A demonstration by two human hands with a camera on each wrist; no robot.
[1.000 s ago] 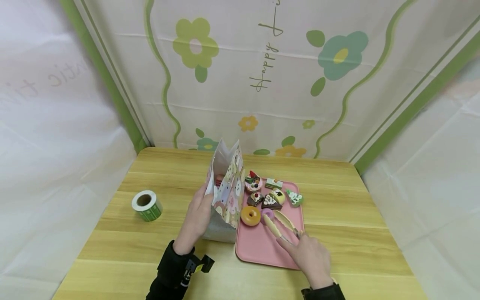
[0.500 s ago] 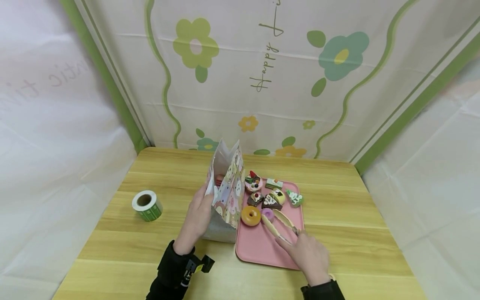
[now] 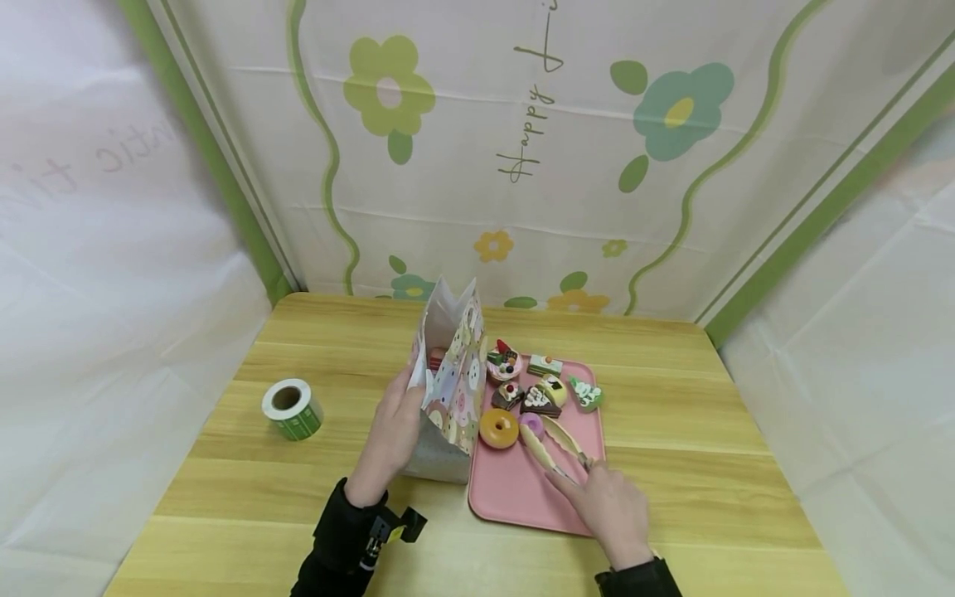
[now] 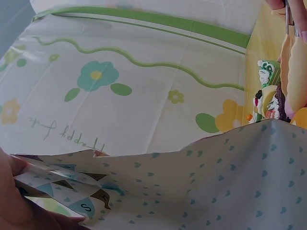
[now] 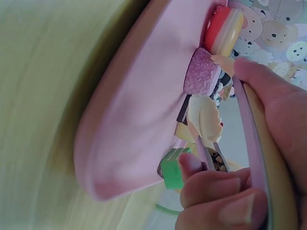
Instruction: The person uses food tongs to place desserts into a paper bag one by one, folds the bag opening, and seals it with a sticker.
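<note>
Tongs (image 3: 538,451) aslant, long axis forward-left, tips at the purple donut (image 3: 535,422)

Left hand (image 3: 391,427) grips the near left edge of the patterned bag (image 3: 458,398): upright, mouth open, a red item (image 3: 436,360) partly visible inside. Bag is right up against the left side of the pink tray (image 3: 515,489). Right hand (image 3: 610,506) holds cream-tipped tongs (image 3: 540,453), arms spread, tips around the small purple donut (image 3: 531,424); contact unclear. Orange donut (image 3: 488,434) sits just left of that. Behind them: chocolate slice (image 3: 540,405), cherry-topped piece (image 3: 508,397), yellow cake (image 3: 555,387), pink cupcake (image 3: 504,365), layered slice (image 3: 545,366), green slice (image 3: 586,395) at the right rim. Green-and-white label roll (image 3: 302,423) on wood table (image 3: 701,473), left, well apart. Floral curtain (image 3: 477,108) behind.
</note>
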